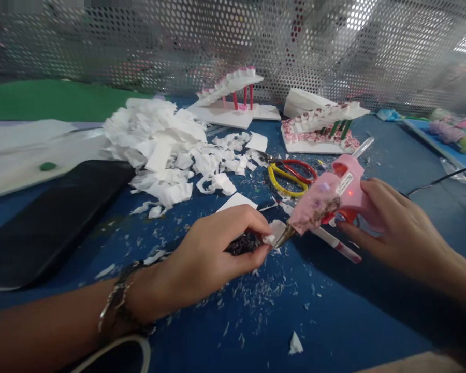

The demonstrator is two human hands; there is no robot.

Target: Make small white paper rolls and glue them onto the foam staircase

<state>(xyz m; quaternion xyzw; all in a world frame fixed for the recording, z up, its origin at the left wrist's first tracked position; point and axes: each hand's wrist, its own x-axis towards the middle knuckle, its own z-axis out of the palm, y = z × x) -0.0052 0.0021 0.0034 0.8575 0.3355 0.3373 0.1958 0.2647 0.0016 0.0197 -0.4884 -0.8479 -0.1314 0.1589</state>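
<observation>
My right hand (pixel 396 223) is wrapped round the handle of a pink hot glue gun (pixel 314 199), whose small red light is lit. A clear glue stick (pixel 363 147) pokes out of its back end. The gun's metal nozzle points down to the left, at a small white piece of paper (pixel 270 238) pinched between the thumb and fingers of my left hand (pixel 221 243). Nozzle and paper are touching or almost so. Just beyond the gun lie scissors (pixel 289 178) with red and yellow handles. Under the gun rests a whitish stick (pixel 339 246) with a reddish end.
A heap of torn white paper (pixel 151 134) stands back left, beside a black phone (pixel 54 223). Two small stepped models, one with red posts (pixel 233 96) and one with green posts (pixel 326 127), stand before a perforated metal panel (pixel 171 46). Scraps litter the blue table (pixel 256 321).
</observation>
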